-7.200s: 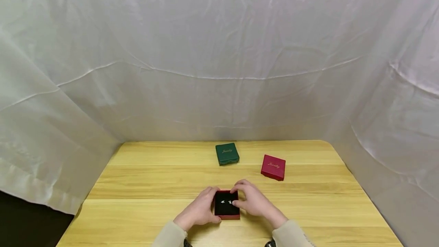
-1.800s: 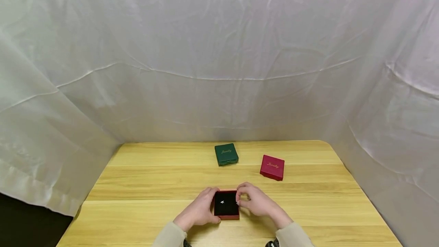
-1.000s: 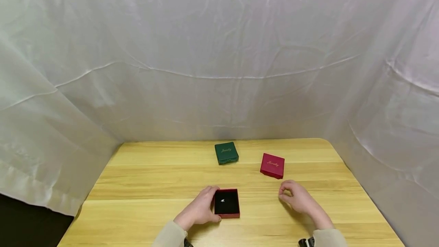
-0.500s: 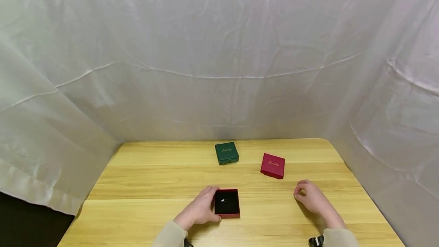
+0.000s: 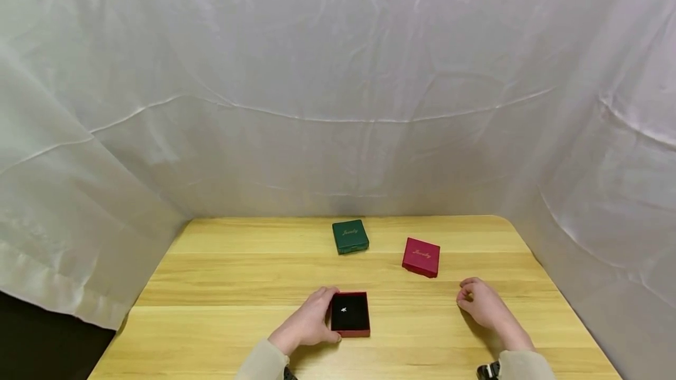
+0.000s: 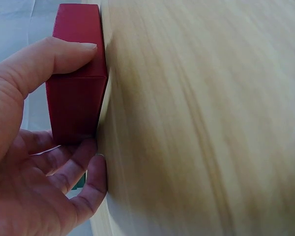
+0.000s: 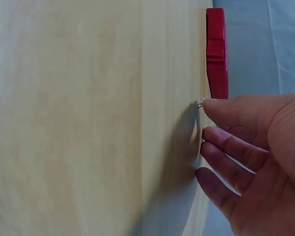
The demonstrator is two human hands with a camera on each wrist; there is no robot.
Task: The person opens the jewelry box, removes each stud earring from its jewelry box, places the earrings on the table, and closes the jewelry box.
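Observation:
My left hand (image 5: pixel 308 321) holds an open red jewelry box (image 5: pixel 354 333), its thumb on the near wall and fingers at the far left corner. On the black pad inside sits one small silver earring (image 5: pixel 344 309). Off to the right, my right hand (image 5: pixel 484 306) is low over the table with thumb and index finger brought together. The right wrist view shows a second silver earring (image 7: pixel 200 103) at the thumb tip, close against the tabletop; the index finger is mostly hidden behind the thumb, and the other fingers are bent loosely.
A red lid or box (image 5: pixel 421 255) with gold lettering lies beyond and left of my right hand. Near the table's back edge is a green box (image 5: pixel 350 236), lettered likewise. White curtains (image 5: pixel 338 104) surround the wooden table (image 5: pixel 237 286).
Both earrings were in the box at first. My right hand has taken the right one out and carried it rightward to the table. My left hand has kept its grip on the box.

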